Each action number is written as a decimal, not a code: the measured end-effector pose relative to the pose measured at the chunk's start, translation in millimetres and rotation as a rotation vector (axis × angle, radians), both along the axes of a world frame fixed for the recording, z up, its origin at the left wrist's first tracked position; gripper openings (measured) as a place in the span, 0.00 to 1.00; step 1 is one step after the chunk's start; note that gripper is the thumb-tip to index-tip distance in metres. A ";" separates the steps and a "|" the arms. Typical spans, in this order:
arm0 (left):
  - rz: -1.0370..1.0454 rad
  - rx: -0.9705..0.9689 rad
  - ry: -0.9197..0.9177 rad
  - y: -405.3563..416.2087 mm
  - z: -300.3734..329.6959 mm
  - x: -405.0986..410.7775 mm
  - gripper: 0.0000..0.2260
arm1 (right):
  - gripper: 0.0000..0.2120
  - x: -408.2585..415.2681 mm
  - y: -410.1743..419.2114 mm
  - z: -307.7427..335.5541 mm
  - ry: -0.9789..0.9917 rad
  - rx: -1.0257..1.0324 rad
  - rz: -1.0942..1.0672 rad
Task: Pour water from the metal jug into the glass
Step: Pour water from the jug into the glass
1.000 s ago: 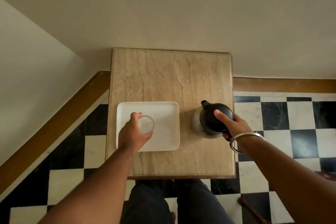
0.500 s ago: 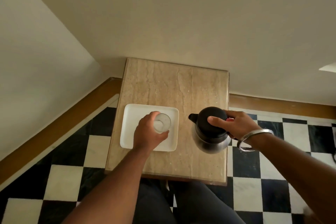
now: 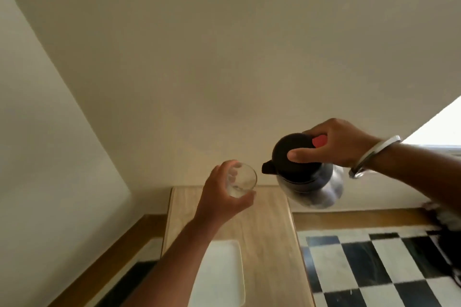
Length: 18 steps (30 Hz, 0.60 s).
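walls (image 3: 224,57): plain cream, meeting behind table (image 3: 269,244) | floor (image 3: 374,264): black-white checks right of table | skirting (image 3: 349,219): brown

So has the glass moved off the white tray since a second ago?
Yes. The glass, held in the left hand, has been lifted off the white tray and now sits above the table's far end, beside the jug's spout.

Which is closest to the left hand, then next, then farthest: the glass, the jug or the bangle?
1. Glass: held in the left hand.
2. Jug: just right of the glass, spout pointing at it.
3. Bangle: far right, on the other wrist.
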<state>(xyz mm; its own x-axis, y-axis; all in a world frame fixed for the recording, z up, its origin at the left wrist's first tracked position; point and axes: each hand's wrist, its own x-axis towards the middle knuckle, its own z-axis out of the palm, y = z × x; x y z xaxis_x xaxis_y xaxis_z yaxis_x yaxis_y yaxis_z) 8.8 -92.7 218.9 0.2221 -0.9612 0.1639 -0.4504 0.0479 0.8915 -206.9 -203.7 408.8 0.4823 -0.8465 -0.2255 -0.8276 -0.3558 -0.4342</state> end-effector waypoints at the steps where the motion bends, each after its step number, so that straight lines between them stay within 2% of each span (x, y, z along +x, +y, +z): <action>1: -0.024 -0.010 0.007 -3.6 12.1 0.7 0.31 | 0.48 4.5 -0.3 18.4 0.007 -0.041 0.013; 7: -0.093 -0.087 0.037 -20.6 73.6 -2.5 0.28 | 0.55 33.7 0.4 111.7 0.116 -0.163 0.035; 12: -0.100 -0.156 0.060 -20.3 112.3 -6.0 0.27 | 0.50 48.3 8.7 156.6 0.243 -0.229 0.067; 18: -0.094 -0.163 0.068 -14.5 145.6 -17.3 0.28 | 0.51 52.4 22.8 186.5 0.355 -0.284 0.151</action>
